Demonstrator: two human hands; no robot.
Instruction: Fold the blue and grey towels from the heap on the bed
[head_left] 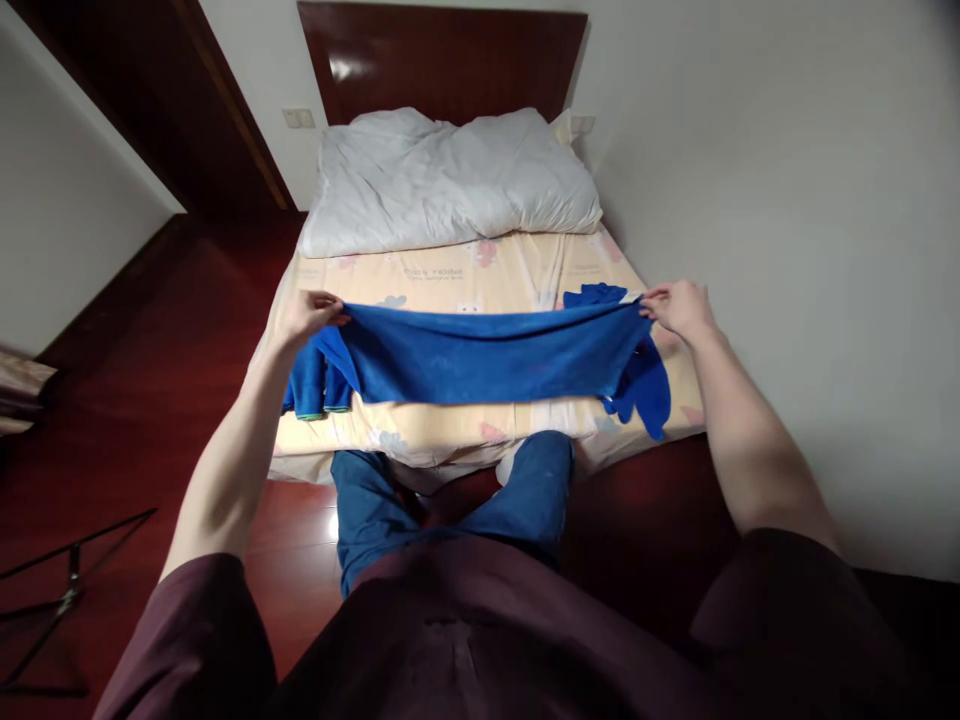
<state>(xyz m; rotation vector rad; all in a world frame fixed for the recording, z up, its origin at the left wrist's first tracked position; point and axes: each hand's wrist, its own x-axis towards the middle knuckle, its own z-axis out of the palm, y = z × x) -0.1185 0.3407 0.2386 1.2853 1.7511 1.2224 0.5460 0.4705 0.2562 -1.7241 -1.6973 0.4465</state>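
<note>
A blue cloth (487, 355) is stretched wide above the bed, its top edge sagging slightly in the middle. My left hand (316, 312) pinches its top left corner, and my right hand (679, 305) pinches the top right corner. Beneath the cloth's left end, partly covered, lie folded blue pieces with green edging (309, 385) on the sheet. A crumpled blue item (649, 390) lies under and beside the right end, partly hidden by the cloth.
The bed (442, 425) has a patterned cream sheet. A white quilt (450, 185) lies at its head, before a dark wooden headboard (450, 60). A wall stands close on the right. Black metal stand legs (73, 575) are on the floor at lower left.
</note>
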